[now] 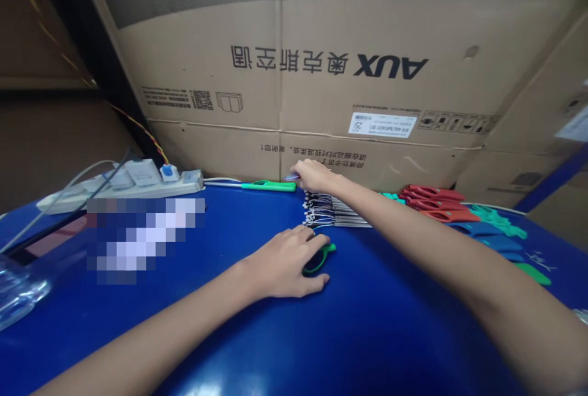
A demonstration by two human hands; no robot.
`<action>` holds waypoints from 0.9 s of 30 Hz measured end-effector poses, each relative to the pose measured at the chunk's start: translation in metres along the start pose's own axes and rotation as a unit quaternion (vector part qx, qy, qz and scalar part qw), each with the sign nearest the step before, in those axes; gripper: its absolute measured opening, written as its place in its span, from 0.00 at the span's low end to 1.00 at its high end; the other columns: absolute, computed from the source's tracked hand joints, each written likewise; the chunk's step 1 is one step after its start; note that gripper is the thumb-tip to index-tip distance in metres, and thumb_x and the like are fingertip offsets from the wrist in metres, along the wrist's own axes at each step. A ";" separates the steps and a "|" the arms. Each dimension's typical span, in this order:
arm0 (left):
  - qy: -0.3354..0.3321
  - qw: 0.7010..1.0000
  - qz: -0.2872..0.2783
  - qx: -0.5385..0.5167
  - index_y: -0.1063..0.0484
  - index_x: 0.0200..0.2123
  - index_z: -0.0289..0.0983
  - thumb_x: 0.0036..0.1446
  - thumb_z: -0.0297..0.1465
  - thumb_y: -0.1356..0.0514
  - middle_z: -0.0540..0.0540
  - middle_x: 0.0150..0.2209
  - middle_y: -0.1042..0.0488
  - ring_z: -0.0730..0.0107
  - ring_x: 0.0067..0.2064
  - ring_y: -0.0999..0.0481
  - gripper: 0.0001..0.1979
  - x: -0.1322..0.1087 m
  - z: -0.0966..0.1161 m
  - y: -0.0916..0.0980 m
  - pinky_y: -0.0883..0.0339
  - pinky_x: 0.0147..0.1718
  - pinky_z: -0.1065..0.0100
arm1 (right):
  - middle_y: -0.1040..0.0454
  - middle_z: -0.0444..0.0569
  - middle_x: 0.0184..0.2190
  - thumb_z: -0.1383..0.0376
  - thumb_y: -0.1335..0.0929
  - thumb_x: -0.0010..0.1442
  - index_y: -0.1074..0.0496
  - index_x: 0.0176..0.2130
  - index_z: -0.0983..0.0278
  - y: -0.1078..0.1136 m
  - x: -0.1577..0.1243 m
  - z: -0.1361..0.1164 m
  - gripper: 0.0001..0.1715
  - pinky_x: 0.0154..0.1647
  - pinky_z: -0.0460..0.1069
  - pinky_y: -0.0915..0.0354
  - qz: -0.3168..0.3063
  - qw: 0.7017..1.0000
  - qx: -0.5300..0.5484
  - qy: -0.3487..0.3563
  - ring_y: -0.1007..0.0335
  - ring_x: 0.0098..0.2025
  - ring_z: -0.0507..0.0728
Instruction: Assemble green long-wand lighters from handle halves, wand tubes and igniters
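Note:
My left hand (294, 262) is open over the table, thumb and fingers spread around a green plastic handle shell (316, 263) with a loop. The palm hides part of that shell, and I cannot tell how firmly it is touched. Farther back, my right hand (315, 175) pinches a small translucent piece (292, 177) with a bluish tint. Just below that hand lies a row of metal rods (351, 218) with thin wires and white tips, partly covered by my right forearm. A green long-necked lighter (270, 186) lies left of the right hand, against the carton.
A large cardboard carton (294, 96) stands behind the blue table (220, 335). Red handle shells (432, 194), blue shells (493, 240) and teal pieces (498, 220) lie at right. At left are a power strip (124, 191) with plugs and cables and a clear plastic object (21, 289).

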State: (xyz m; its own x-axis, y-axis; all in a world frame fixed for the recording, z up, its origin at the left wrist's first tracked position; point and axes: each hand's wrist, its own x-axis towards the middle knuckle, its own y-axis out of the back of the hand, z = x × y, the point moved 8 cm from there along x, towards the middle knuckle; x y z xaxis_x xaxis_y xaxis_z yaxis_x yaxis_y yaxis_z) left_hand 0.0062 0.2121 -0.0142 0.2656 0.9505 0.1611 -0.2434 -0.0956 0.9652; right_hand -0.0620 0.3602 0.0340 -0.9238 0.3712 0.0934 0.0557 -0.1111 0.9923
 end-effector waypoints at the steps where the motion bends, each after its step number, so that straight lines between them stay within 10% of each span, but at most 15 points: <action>1: -0.004 1.000 0.001 0.005 0.34 0.56 0.37 0.58 0.42 0.41 0.39 0.45 0.28 0.51 0.47 0.28 0.25 -0.002 0.000 0.000 0.31 0.47 0.52 | 0.26 0.52 0.44 0.63 0.33 0.65 0.28 0.46 0.68 -0.003 0.005 -0.003 0.12 0.48 0.56 0.35 -0.004 1.000 -0.019 0.014 0.29 0.46 0.58; 27: -0.025 0.999 0.005 0.038 0.35 0.56 0.37 0.60 0.42 0.43 0.39 0.47 0.29 0.51 0.48 0.29 0.23 -0.004 0.005 -0.004 0.31 0.48 0.48 | 0.22 0.64 0.39 0.74 0.38 0.59 0.25 0.47 0.69 -0.023 0.016 -0.018 0.18 0.38 0.52 0.41 -0.008 0.976 -0.188 0.106 0.27 0.45 0.65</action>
State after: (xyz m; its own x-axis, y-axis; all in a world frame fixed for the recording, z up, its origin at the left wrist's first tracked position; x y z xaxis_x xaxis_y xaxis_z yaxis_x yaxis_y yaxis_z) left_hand 0.0105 0.2077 -0.0176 0.3102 0.9337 0.1787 -0.1751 -0.1286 0.9761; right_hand -0.0850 0.3525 0.0116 -0.9833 0.1808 0.0189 -0.0661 -0.4522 0.8895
